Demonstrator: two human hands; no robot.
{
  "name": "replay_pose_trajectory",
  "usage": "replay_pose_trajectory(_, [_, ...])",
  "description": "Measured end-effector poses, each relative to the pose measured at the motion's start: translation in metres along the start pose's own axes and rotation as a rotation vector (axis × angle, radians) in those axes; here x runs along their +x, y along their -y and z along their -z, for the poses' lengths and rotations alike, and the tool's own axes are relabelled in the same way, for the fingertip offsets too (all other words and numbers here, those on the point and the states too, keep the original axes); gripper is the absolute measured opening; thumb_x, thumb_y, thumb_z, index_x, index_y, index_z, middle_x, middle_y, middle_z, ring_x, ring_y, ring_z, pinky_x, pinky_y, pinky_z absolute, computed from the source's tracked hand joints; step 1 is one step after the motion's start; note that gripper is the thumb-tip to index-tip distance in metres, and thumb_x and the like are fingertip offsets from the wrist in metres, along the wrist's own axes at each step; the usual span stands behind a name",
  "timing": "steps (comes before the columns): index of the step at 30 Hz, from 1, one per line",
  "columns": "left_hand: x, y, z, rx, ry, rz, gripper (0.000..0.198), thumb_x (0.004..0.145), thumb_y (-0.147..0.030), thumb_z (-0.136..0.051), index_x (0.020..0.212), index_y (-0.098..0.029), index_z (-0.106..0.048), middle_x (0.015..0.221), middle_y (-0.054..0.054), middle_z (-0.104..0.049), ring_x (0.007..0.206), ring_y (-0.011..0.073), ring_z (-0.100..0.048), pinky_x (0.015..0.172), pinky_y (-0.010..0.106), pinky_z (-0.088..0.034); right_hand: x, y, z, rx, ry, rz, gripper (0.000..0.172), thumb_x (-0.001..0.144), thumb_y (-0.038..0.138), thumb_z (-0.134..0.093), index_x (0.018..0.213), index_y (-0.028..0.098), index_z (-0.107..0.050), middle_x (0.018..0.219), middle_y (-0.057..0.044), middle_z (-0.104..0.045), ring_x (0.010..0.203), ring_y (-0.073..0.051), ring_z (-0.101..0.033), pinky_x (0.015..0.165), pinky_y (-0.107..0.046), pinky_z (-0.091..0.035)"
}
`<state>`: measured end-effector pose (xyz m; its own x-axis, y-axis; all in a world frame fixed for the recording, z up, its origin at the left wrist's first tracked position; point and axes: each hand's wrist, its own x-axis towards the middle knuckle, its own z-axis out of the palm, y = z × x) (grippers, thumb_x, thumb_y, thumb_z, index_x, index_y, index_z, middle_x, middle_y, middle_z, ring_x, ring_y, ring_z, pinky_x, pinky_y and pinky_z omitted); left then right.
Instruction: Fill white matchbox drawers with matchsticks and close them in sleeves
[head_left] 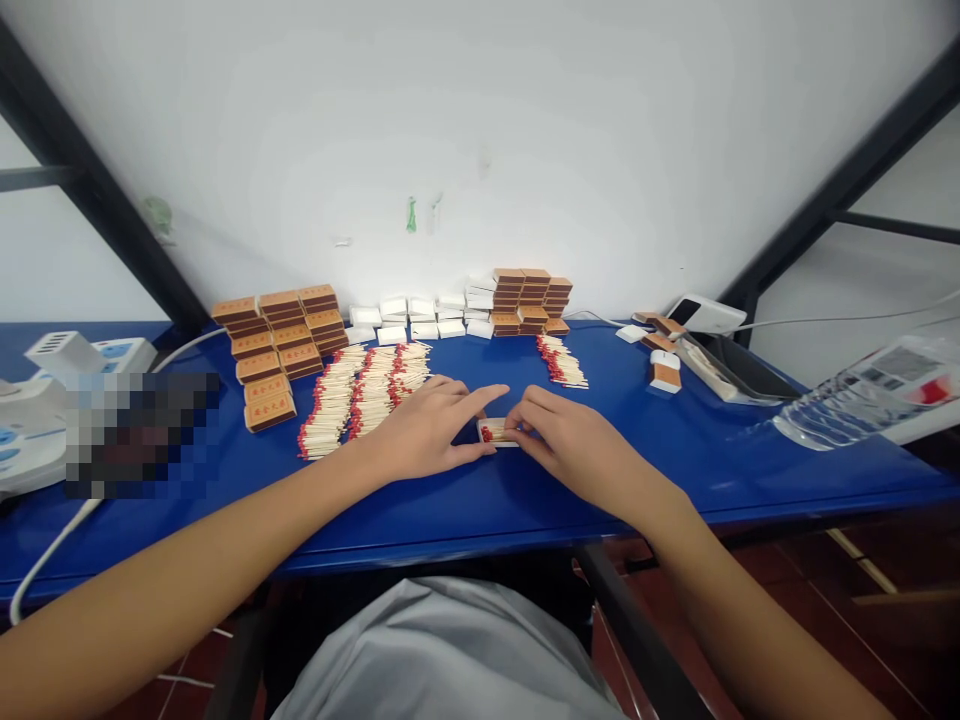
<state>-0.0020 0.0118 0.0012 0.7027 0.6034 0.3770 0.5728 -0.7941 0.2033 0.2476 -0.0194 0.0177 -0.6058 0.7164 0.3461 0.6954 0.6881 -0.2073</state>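
Directions are taken from the tray. A small white rectangular open tray is set on the glossy blue tabletop, long axis along nine-to-three o'clock. In it, pale wooden matches are laid lengthwise, red heads toward nine. The left hand is held wide, thumb and index finger parted about the nine-o'clock end; the right hand is narrowed over the three-o'clock end, and whether anything is pinched cannot be told. Loose match rows are spread toward ten. Beyond, stacked white cardboard trays are seen at eleven.
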Motion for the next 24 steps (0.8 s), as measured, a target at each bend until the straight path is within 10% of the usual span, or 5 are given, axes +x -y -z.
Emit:
replay_pose_trajectory(6, [-0.001, 0.001, 0.0, -0.009, -0.012, 0.006, 0.064, 0.104, -0.049, -0.067, 0.161, -0.027, -0.048, 0.115, 0.009, -0.076, 0.111, 0.0296, -0.066, 0.104, 0.048, -0.052, -0.002, -0.005, 0.009, 0.063, -0.01, -0.033, 0.017, 0.108, 0.027, -0.054, 0.1, 0.024, -0.068, 0.097, -0.006, -0.067, 0.078, -0.021, -0.064, 0.07, -0.035, -0.05])
replay_pose_trajectory(12, [-0.001, -0.001, 0.002, 0.011, 0.01, 0.01, 0.065, 0.104, -0.048, -0.068, 0.161, -0.025, -0.048, 0.116, 0.009, -0.076, 0.112, 0.0292, -0.066, 0.106, 0.047, -0.051, -0.006, -0.082, 0.035, 0.008, -0.217, -0.226, 0.025, 0.104, 0.038, -0.059, 0.092, 0.022, -0.073, 0.085, -0.007, -0.066, 0.073, -0.022, -0.059, 0.07, -0.037, -0.048])
replay_pose_trajectory(17, [-0.001, 0.0, 0.001, -0.003, 0.006, 0.011, 0.065, 0.104, -0.051, -0.067, 0.161, -0.026, -0.047, 0.115, 0.009, -0.077, 0.111, 0.029, -0.066, 0.105, 0.047, -0.051, -0.012, -0.136, 0.026, 0.032, -0.118, -0.299, 0.029, 0.098, 0.045, -0.063, 0.089, 0.022, -0.079, 0.086, -0.008, -0.069, 0.073, -0.022, -0.062, 0.069, -0.037, -0.049])
replay_pose_trajectory(24, [-0.001, 0.0, 0.001, 0.027, 0.022, 0.017, 0.067, 0.103, -0.052, -0.067, 0.162, -0.026, -0.046, 0.115, 0.009, -0.076, 0.111, 0.0291, -0.066, 0.102, 0.046, -0.053, -0.013, -0.144, 0.009, 0.074, -0.051, -0.286, 0.03, 0.098, 0.045, -0.062, 0.087, 0.021, -0.076, 0.088, -0.009, -0.07, 0.073, -0.022, -0.062, 0.069, -0.036, -0.05])
